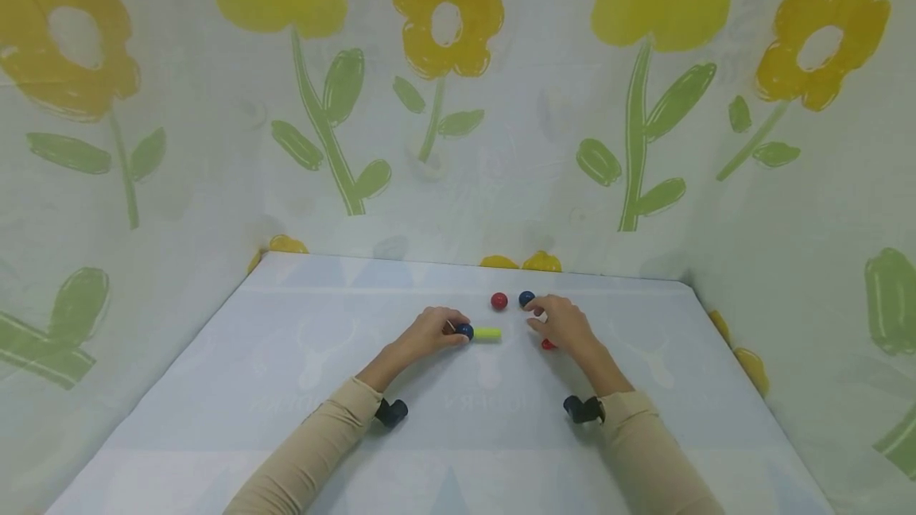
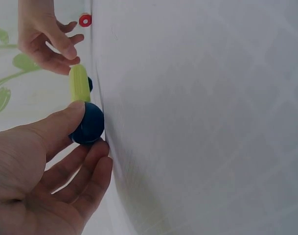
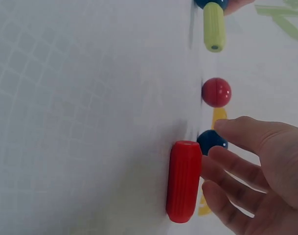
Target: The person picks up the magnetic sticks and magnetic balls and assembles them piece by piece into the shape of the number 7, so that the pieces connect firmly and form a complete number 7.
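My left hand (image 1: 432,330) pinches a dark blue ball (image 2: 90,125) between thumb and fingers. A yellow-green grooved rod (image 1: 487,334) extends from that ball toward the right; its free end shows a small hole in the right wrist view. Over on the right, my right hand (image 1: 565,324) has its thumb and fingers apart, near a second dark blue ball (image 3: 211,141); whether a fingertip touches it I cannot tell. A red grooved cylinder (image 3: 184,182) lies on the table beside this hand, mostly covered by it in the head view.
A red ball (image 1: 498,301) sits left of the second blue ball, toward the back of the white table (image 1: 501,451). Flower-patterned cloth walls (image 1: 515,181) enclose the table at the back and sides. Black wrist cameras (image 1: 392,412) are strapped to both wrists.
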`<control>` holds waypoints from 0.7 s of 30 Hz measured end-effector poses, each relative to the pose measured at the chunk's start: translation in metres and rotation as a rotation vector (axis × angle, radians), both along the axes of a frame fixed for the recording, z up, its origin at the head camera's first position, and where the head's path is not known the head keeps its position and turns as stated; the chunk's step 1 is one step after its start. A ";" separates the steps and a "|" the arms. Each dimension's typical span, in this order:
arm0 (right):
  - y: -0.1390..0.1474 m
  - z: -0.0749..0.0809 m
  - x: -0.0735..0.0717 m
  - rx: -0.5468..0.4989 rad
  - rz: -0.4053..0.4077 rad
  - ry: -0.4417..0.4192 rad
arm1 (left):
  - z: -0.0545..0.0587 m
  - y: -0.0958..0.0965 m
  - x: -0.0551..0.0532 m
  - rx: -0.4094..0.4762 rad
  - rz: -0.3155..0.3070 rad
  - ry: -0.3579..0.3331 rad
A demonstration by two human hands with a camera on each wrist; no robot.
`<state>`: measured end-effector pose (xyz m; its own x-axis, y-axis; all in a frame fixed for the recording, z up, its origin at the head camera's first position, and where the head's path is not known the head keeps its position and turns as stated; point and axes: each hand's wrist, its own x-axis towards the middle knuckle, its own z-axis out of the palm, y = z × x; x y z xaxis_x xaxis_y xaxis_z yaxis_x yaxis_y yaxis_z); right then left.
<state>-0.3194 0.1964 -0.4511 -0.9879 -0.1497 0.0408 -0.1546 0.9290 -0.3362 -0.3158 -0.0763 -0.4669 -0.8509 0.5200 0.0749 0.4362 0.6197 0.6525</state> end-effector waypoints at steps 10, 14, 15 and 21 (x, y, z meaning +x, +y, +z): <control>0.007 -0.002 -0.012 -0.056 -0.048 -0.004 | 0.000 0.000 0.000 0.000 0.004 -0.004; 0.007 -0.004 -0.015 -0.064 -0.049 0.020 | 0.000 0.000 -0.001 -0.002 0.008 0.001; 0.007 -0.005 -0.016 -0.067 -0.051 0.025 | -0.001 0.000 -0.001 -0.002 0.006 0.004; 0.004 -0.007 -0.020 -0.077 -0.058 0.023 | -0.002 0.000 -0.001 -0.004 0.005 0.011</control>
